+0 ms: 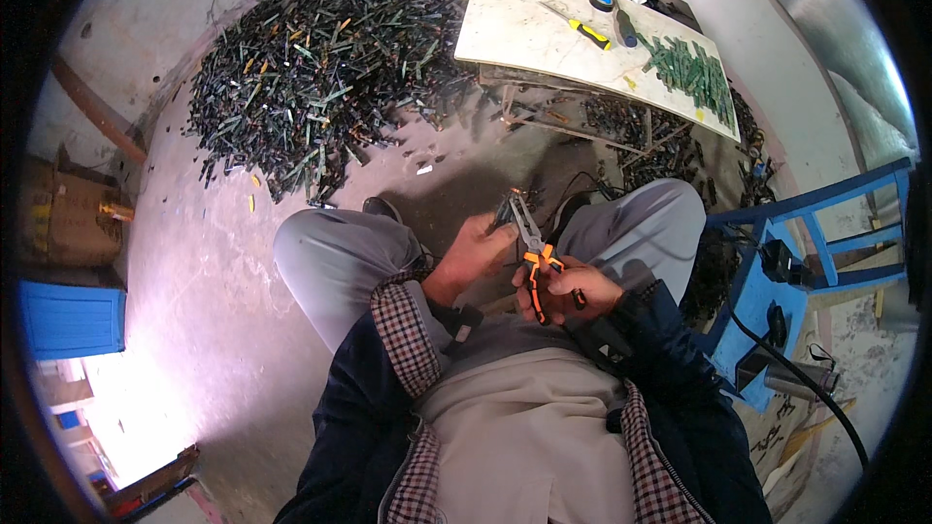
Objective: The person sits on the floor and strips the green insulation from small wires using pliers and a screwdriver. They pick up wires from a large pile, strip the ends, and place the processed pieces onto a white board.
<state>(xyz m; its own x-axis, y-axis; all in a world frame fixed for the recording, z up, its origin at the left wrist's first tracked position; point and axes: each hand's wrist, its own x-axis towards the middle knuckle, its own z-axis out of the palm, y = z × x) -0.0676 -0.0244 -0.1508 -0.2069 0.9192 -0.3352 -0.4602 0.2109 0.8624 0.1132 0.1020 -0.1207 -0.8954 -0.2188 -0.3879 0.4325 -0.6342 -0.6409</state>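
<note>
Between my knees, my right hand [575, 292] grips long-nose pliers [534, 241] by their orange-and-black handles. The pliers' jaws point up and away from me. My left hand [472, 251] is closed around a small dark piece [504, 214], mostly hidden by the fingers. Its upper end lies beside the jaw tips, where a bit of copper colour shows. Whether the jaws are clamped on it cannot be made out.
A heap of dark and green strips [313, 80] covers the floor ahead. On a low board-topped table [524, 22] lie a yellow-black screwdriver [590, 35], blue tape [601, 1] and green strips [692, 76]. A blue chair [772, 262] with a cable [794, 371] stands at right.
</note>
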